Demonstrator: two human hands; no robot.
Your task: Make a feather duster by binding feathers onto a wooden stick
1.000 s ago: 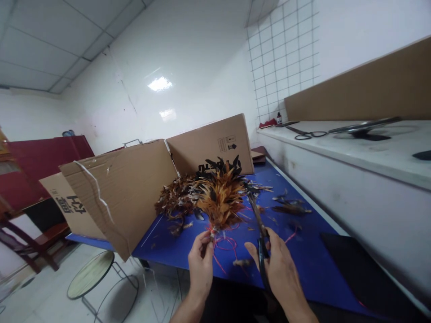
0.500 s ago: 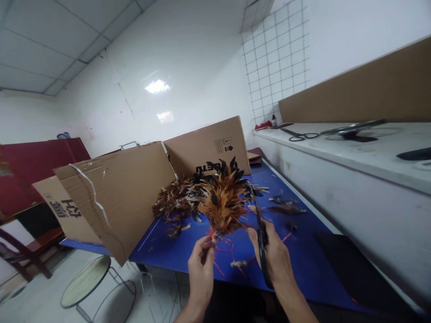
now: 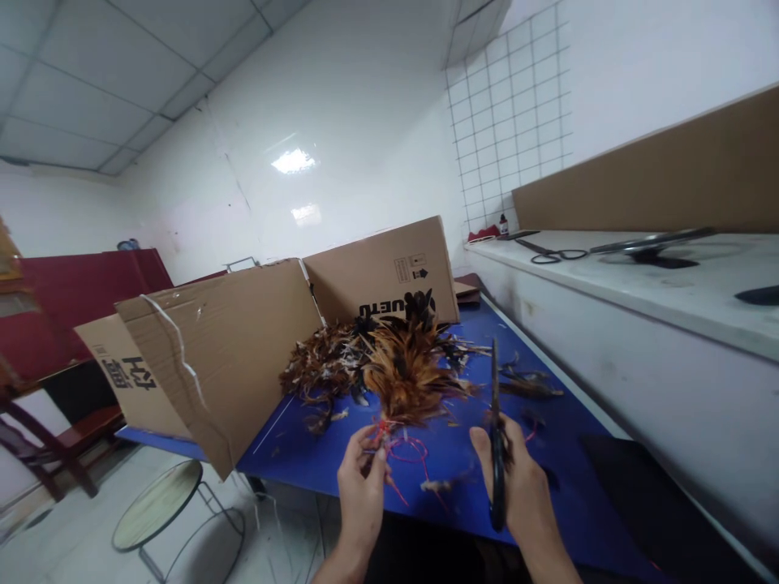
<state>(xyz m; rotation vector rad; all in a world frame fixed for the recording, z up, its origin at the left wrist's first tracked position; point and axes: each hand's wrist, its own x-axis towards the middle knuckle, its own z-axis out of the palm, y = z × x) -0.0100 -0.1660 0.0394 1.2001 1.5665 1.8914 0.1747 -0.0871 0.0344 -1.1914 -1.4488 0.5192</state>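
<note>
My left hand [image 3: 361, 480] pinches the red-thread-bound base of an orange and black feather bunch [image 3: 407, 369], which fans up and away over the blue table [image 3: 462, 462]. My right hand [image 3: 519, 478] grips black scissors [image 3: 496, 430]; the blades are closed and point straight up, a little to the right of the bunch and apart from it. Loose red thread [image 3: 409, 448] lies on the table between my hands.
A pile of brown feathers [image 3: 320, 365] lies behind the bunch, with scattered feathers [image 3: 527, 381] to the right. Cardboard boxes [image 3: 380, 272] and a torn flap [image 3: 219, 341] stand at the table's far and left sides. A white counter [image 3: 639, 276] with scissors runs along the right. A round stool [image 3: 159, 507] stands below left.
My right hand has drawn the scissors away from the feather bunch to the right and turned the blades upright. The left hand keeps its hold on the bunch.
</note>
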